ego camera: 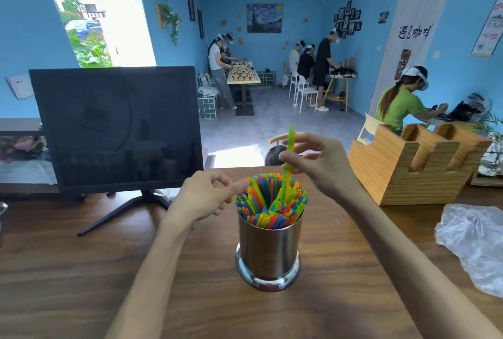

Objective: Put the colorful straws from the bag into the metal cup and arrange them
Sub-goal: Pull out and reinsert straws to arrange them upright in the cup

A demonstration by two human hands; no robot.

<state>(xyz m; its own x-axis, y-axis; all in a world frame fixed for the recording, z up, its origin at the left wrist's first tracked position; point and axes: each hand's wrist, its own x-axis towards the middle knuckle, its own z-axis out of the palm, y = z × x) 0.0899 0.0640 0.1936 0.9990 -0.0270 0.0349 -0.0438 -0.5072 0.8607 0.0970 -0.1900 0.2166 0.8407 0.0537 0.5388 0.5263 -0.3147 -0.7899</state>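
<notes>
1. Blue walls enclose a bright room where a wooden surface (81, 270) carries the work in the foreground.
2. At the centre, the right hand (318, 160) pinches a single green straw (288, 159) between thumb and fingertips, its grip clamped on the straw's middle; the straw stands nearly upright, its lower end among the others.
3. Directly below, at 6 o'clock from that hand, a metal cup (268, 251) stands upright on the surface, packed with colorful straws (261, 200) in green, orange, blue and yellow that fan out around the rim.
4. The left hand (208, 195), at 9 o'clock from the cup's mouth, has its fingers curled and its thumb tip touching the outer straws; whether it grips any straw cannot be told.
5. A crumpled clear plastic bag (473, 240) lies on the surface at 3 o'clock from the cup, well apart.
6. A dark monitor (114, 129) stands at 10 o'clock, and a wooden holder (413, 164) at 2 o'clock.
7. Beyond the surface, people in head-worn gear bend over tables along the far walls.
</notes>
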